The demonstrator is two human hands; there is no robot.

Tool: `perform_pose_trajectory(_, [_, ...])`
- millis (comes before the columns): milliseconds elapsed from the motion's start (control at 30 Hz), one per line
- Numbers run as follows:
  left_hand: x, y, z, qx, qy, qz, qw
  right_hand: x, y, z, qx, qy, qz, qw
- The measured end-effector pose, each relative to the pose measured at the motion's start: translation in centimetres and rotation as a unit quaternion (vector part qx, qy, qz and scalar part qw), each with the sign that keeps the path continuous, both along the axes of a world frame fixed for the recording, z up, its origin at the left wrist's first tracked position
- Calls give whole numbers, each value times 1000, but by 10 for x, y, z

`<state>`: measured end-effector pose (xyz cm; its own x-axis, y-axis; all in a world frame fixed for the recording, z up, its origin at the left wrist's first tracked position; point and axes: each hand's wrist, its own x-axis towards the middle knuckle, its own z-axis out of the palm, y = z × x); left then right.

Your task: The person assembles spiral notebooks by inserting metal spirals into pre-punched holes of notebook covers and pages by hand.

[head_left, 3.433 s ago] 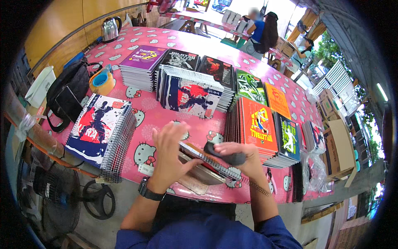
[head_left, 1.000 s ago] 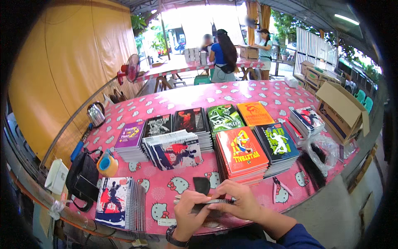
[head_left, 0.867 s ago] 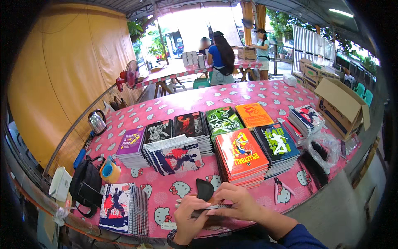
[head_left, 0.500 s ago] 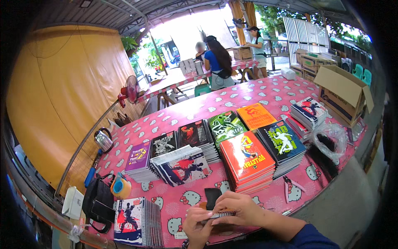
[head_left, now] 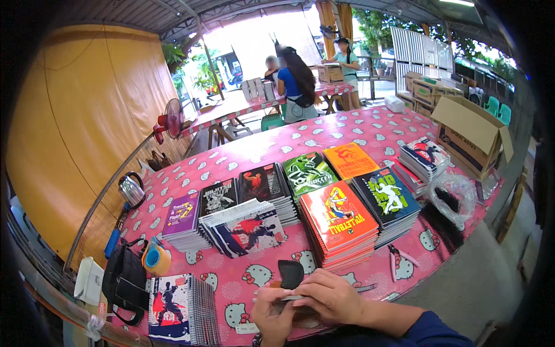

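My left hand (head_left: pixel 274 315) and my right hand (head_left: pixel 329 296) are close together at the table's near edge. Both are closed on a spiral notebook (head_left: pixel 291 298), seen nearly edge-on and mostly hidden by the fingers. A strip of wire coil (head_left: pixel 366 287) shows just right of my right hand. Directly beyond the fingers stands a dark, flat-topped piece (head_left: pixel 290 273) whose kind I cannot make out. Pink-handled pliers (head_left: pixel 401 262) lie on the table to the right. At the left, a stack of spiral notebooks with a fighter figure (head_left: pixel 171 307) sits near the edge.
Ahead are several notebook stacks, including orange volleyball ones (head_left: pixel 339 215) and black ones (head_left: pixel 386 193). Black coils (head_left: pixel 440 228) and a plastic bag (head_left: pixel 457 199) lie right, near an open carton (head_left: pixel 469 139). A black bag (head_left: pixel 124 274) and tape rolls (head_left: pixel 156 258) lie left. Several people work beyond.
The view has shifted slightly, so the table things sit a little further left. The coil edge between my fingers is now mostly covered, and a coil strip shows right of my right hand.
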<state>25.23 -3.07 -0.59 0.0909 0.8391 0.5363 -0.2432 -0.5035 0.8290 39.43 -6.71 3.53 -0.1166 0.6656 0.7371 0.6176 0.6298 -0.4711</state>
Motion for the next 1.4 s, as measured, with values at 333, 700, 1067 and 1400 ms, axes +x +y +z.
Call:
perform_pose_trajectory(333, [-35,12,-5,84,73,173,979,82,-14,5,-102,131,59,984])
perform_pose_trajectory(700, [-263,-8,57,185,-152,390,889,114,-32,-71,-251,281,-46,925])
perform_pose_trajectory(1067, [-316,54,100,18,98,413,905,104,-25,-67,-274,275,10,922])
perform_pose_trajectory(1400, [-270,139,119,35,458,238,856,108,-19,-79,-303,237,-32,922])
